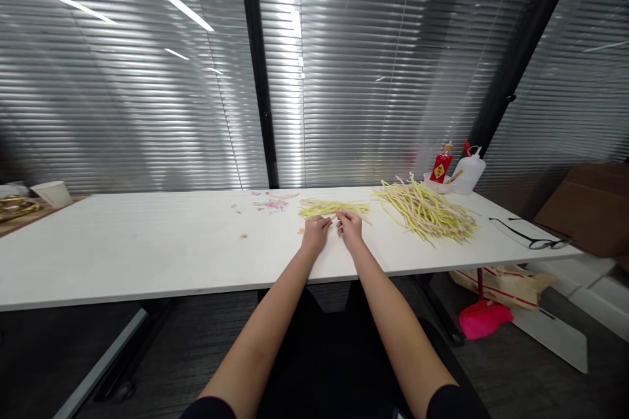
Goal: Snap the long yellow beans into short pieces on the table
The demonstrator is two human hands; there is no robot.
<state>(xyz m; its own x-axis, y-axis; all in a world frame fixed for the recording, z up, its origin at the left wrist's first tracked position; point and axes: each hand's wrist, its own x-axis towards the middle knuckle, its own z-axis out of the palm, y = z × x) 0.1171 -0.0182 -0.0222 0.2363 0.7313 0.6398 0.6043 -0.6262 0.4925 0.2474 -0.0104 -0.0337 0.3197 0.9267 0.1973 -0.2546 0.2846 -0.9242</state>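
Observation:
My left hand and my right hand are close together at the front middle of the table. Their fingertips are pinched on a thin pale strand that spans the small gap between them. Just beyond the fingers lies a small bunch of yellow and pale strands, partly covered by my hands. A larger heap of the same long, thin strands spreads to the right. To the left, small pink and reddish loops are scattered, too small to name surely.
The white table runs along blinds. A red-labelled bottle, a white squeeze bottle and a shallow bowl stand back right. Glasses lie at the right edge. A paper cup is far left.

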